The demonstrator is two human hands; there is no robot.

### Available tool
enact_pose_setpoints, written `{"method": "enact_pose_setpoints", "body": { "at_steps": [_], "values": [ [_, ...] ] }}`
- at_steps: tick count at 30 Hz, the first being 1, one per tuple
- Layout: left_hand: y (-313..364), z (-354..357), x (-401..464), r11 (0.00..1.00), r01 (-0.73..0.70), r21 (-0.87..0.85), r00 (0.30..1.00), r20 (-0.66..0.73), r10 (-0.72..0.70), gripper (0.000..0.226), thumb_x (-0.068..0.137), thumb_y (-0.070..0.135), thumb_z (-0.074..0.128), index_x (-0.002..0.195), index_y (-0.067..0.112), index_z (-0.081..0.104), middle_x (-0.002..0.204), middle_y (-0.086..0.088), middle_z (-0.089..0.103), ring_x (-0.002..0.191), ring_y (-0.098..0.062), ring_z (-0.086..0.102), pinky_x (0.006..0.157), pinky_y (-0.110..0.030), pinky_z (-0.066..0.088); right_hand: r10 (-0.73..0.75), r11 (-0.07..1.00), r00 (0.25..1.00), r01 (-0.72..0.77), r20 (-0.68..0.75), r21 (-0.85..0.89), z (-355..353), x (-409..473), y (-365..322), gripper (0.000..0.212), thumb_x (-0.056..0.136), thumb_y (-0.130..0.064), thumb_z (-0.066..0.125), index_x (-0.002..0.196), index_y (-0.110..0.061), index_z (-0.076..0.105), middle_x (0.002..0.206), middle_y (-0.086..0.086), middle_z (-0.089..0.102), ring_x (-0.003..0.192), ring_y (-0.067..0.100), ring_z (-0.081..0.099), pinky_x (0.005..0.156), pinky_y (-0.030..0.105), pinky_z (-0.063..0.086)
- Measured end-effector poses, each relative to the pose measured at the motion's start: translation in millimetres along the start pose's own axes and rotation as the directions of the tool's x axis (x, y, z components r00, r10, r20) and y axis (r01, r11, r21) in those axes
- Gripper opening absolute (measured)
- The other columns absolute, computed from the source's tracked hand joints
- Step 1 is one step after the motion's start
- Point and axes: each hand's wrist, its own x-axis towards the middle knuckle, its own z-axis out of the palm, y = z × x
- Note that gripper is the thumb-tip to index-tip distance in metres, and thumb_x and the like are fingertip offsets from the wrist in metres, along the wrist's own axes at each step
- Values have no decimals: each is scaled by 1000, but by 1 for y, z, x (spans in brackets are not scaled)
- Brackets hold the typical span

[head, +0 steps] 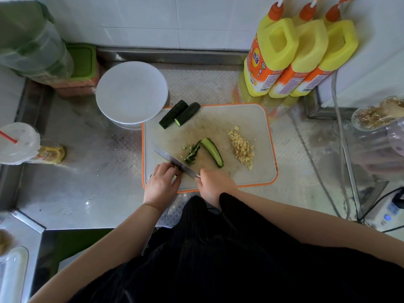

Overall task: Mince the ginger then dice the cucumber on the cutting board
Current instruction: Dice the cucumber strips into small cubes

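A white cutting board with an orange rim lies on the steel counter. A pile of minced ginger sits on its right side. Two dark cucumber pieces lie at the board's far left corner. A cucumber wedge and a row of diced cucumber lie mid-board. My right hand grips the handle of a knife, its blade slanting left across the board. My left hand, fingers curled, holds a cucumber strip down under the blade, mostly hidden.
A white plate stands behind the board's left corner. Three yellow bottles stand at the back right. A lidded cup with a red straw sits far left, a clear container and cables to the right.
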Motion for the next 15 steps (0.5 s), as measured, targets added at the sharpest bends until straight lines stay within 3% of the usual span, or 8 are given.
{"method": "enact_pose_setpoints", "body": {
  "at_steps": [6,10,15],
  "values": [
    [-1,2,0,999,15,-30,1000,-6,-15,28,86,30,52,85,7,68,91,-5,62,86,-25,54,67,-40,54,31,999,1000,-31,7,-27,10,5,-4,17,100,-23,42,104,-9,50,94,9,63,86,29,63,63,31,39],
    [-2,3,2,999,9,-31,1000,-3,-9,27,87,30,54,85,8,69,92,-4,62,85,-25,57,67,-39,53,35,999,999,-34,20,-31,14,13,-3,15,100,-23,42,100,-10,50,78,5,54,83,29,63,60,29,35],
    [-3,3,-1,1000,-20,-1,1000,-16,20,26,88,29,54,87,8,69,93,-4,62,85,-27,58,66,-40,54,96,987,993,-104,65,121,8,19,1,29,101,-33,40,106,-7,52,92,10,59,88,31,59,65,32,39]
  ]
}}
